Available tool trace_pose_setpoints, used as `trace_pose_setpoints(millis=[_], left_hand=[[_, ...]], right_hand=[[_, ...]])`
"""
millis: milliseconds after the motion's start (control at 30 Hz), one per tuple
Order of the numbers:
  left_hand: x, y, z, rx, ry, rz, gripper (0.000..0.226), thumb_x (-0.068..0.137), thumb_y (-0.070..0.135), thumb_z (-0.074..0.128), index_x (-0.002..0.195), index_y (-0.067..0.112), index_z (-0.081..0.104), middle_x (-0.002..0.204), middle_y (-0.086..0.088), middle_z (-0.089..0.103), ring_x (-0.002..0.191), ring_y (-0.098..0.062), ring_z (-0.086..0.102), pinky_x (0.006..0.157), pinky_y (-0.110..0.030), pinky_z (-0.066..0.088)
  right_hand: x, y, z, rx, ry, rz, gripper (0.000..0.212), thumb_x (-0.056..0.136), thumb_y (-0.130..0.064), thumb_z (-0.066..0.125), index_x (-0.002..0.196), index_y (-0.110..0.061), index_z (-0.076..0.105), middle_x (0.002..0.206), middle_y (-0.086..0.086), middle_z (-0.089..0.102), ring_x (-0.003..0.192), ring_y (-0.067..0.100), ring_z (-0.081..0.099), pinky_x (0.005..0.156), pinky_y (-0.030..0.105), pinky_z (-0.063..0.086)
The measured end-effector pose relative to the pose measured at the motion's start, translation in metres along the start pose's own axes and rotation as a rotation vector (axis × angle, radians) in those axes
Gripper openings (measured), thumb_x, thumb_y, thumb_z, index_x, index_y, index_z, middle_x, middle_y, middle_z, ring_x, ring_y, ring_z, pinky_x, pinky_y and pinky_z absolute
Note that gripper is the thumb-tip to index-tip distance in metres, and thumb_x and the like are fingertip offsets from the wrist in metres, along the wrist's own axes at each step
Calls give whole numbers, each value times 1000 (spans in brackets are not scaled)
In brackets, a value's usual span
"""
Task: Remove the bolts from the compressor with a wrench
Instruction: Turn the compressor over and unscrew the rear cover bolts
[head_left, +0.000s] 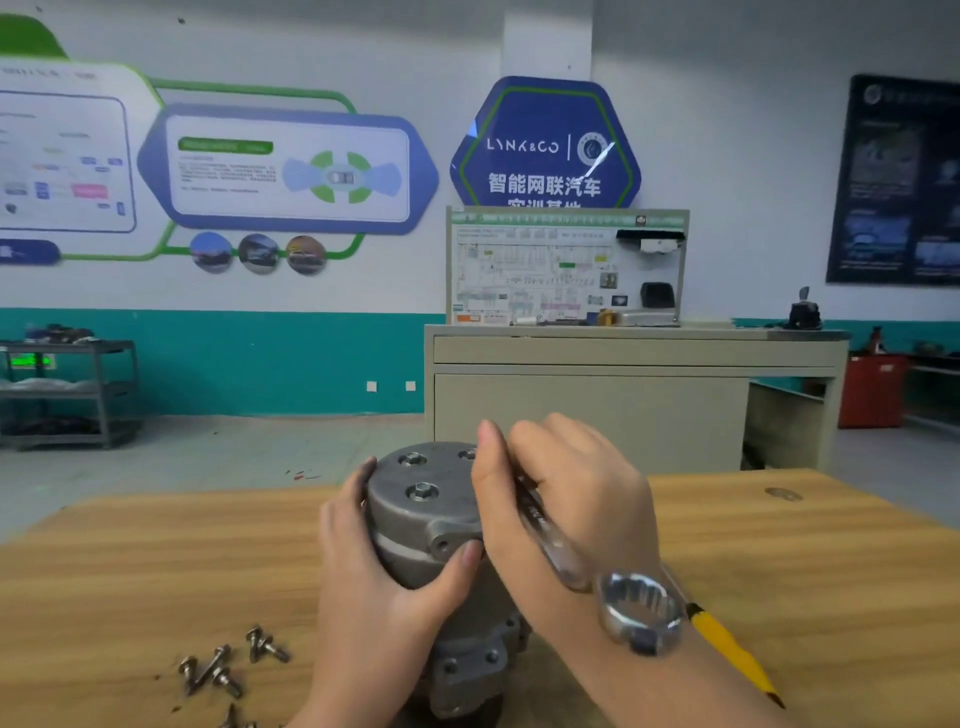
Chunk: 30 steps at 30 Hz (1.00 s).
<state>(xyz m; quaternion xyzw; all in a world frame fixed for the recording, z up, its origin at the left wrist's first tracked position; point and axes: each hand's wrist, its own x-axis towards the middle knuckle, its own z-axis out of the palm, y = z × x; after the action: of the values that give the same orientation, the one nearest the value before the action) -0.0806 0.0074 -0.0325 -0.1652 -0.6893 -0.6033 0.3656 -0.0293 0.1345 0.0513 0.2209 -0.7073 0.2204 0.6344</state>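
Compressor (441, 530) upright on bench (130, 571), near edge, centre of view. Left hand (374, 577) wrapped round housing, thumb on the lug, grip clenched on body to steady it. Right hand (561, 488) curled round wrench (550, 540) shank, grip clenched on it; ring end sticking out toward camera, working end hidden under fingers, presumably on a top-face bolt. Seated bolts (422, 490) visible on top face; removed bolts (228, 660) loose on bench, front left.

Risks, judged:
- Can't confirm wrench seating; partial seat means slip, rounded head, knuckles into casting.
- Hold close to the head means little leverage, jerky break-free.
- Compressor held by hand only; torque could spin or tip it.
- Loose bolts could roll off.

Right wrist cocked, forearm crossing low from right.
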Motion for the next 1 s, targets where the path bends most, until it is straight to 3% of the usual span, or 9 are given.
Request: trace_pose_setpoints(millis=[67, 133, 300, 467, 533, 600, 700, 867, 1000], left_hand=[[0, -1, -3, 1, -10, 11, 93, 47, 67, 73, 129, 47, 35, 122, 28, 43, 117, 10, 46, 92, -19, 40], [2, 1, -7, -41, -50, -10, 91, 48, 67, 71, 130, 45, 37, 127, 22, 46, 118, 6, 48, 95, -20, 41], [7, 4, -13, -106, -181, -85, 99, 49, 64, 73, 138, 40, 37, 134, 9, 51, 121, -10, 54, 103, -48, 47], [6, 3, -12, -118, -170, -73, 94, 50, 63, 74, 135, 42, 39, 134, 8, 53, 122, -10, 55, 104, -47, 46], [6, 3, -13, -108, -160, -68, 93, 50, 64, 74, 133, 43, 39, 134, 9, 53, 122, -9, 54, 105, -45, 45], [7, 2, -13, -104, -163, -72, 92, 50, 65, 73, 132, 45, 38, 134, 10, 52, 122, -6, 53, 105, -43, 45], [6, 1, -12, -92, -158, -64, 89, 51, 64, 73, 131, 48, 38, 133, 13, 51, 121, -2, 53, 103, -37, 46], [2, 4, -6, -29, -91, -29, 86, 50, 67, 71, 127, 53, 34, 128, 20, 47, 117, 9, 48, 92, -15, 40], [1, 2, -2, 9, -48, -20, 95, 50, 66, 71, 135, 45, 34, 126, 22, 45, 117, 7, 46, 93, -22, 40]], right_hand=[[-8, 4, -2, 162, 11, 36, 6, 90, -21, 55, 86, -23, 59, 58, -11, 46, 55, 6, 46, 53, 11, 36], [-14, 17, -7, 489, 8, 267, 29, 88, -15, 55, 109, -35, 52, 60, -5, 53, 55, 7, 56, 52, 13, 43], [-2, 62, 5, 1223, -101, 1087, 21, 95, -1, 44, 106, -16, 55, 57, 7, 62, 37, 14, 50, 36, 19, 37], [21, 84, 35, 1444, -376, 1414, 12, 98, -15, 47, 94, -10, 57, 54, 3, 58, 31, 7, 44, 27, 13, 30], [32, 85, 40, 1483, -347, 1395, 23, 96, -25, 51, 81, -9, 58, 52, 2, 57, 31, 6, 45, 27, 13, 30], [43, 83, 38, 1568, -156, 1360, 33, 86, -35, 61, 65, -10, 60, 52, 2, 59, 34, 5, 49, 29, 13, 35], [45, 75, 23, 1302, 59, 1211, 38, 72, -49, 67, 60, -14, 59, 54, 4, 62, 35, 8, 50, 31, 15, 36], [18, 51, 7, 803, 81, 777, 45, 92, -51, 51, 58, -24, 63, 58, 8, 65, 31, 17, 52, 31, 18, 32], [12, 36, 3, 655, 23, 483, 40, 93, -43, 52, 64, -18, 60, 60, 8, 63, 35, 14, 55, 34, 21, 36]])
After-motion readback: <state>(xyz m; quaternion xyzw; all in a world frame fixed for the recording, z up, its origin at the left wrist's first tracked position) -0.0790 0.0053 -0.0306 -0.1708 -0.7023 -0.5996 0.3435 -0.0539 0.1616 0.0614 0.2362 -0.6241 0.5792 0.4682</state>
